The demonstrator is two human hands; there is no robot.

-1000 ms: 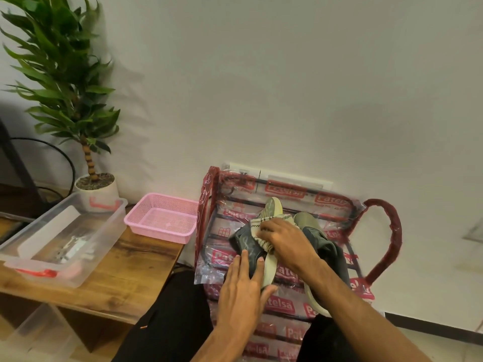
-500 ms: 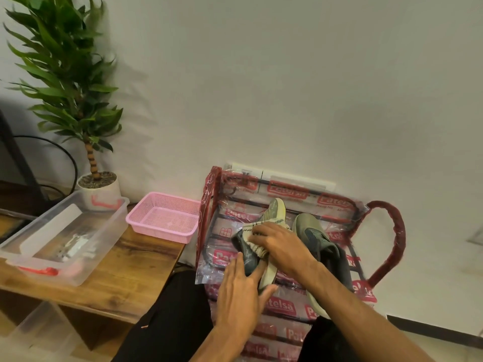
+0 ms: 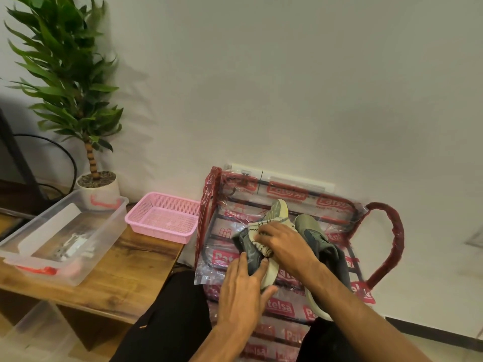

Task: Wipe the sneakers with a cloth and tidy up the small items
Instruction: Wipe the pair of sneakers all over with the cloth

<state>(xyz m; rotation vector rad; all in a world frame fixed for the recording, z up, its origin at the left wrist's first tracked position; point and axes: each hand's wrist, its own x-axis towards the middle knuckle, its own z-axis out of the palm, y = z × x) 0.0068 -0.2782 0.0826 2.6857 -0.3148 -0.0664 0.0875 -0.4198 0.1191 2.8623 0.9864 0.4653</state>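
Gripping cloth (image 3: 255, 232) with right hand (image 3: 285, 246), pressing it on sneaker (image 3: 248, 251); bracing sneaker from 6 o'clock with left hand (image 3: 241, 282), fingers straight.

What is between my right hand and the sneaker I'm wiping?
Only the cloth, as intended: the right hand presses it onto the dark sneaker, which the left hand steadies. Nothing else visible intervenes.

The person wears black trousers (image 3: 167, 322), showing at 7 and 5 o'clock, with a small orange fleck (image 3: 142, 327) on the left leg. Both forearms (image 3: 366, 317) are bare down to the left grip (image 3: 241, 286) and right grip (image 3: 283, 242).
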